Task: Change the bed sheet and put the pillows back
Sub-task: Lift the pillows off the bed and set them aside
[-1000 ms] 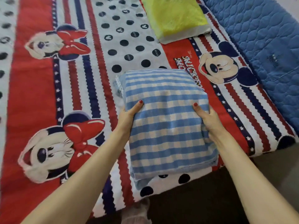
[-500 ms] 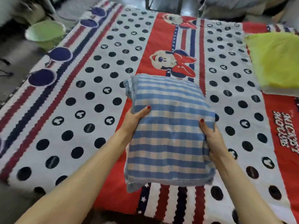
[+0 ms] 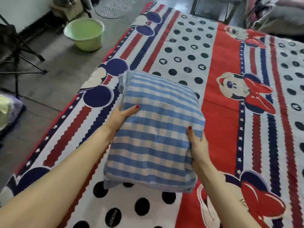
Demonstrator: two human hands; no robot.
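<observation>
A blue-and-white checked pillow [image 3: 154, 129] hangs in the air above the bed, held between both hands. My left hand [image 3: 121, 114] grips its left side with the thumb on top. My right hand [image 3: 196, 142] grips its right side the same way, fingers hidden underneath. Below lies the red, white and navy cartoon-mouse bed sheet [image 3: 218, 99], spread flat over the bed.
A green plastic basin [image 3: 83, 34] stands on the grey floor left of the bed. A black tripod stand [image 3: 18, 51] is at far left. A pale bundle [image 3: 6, 112] lies at the left edge. Chair legs [image 3: 212, 9] and piled cloth [image 3: 278, 15] sit beyond the bed.
My view has swung left along the bed with the pillow carried in both hands. The yellow pillow and blue quilt have left the view; the basin and floor have appeared.
</observation>
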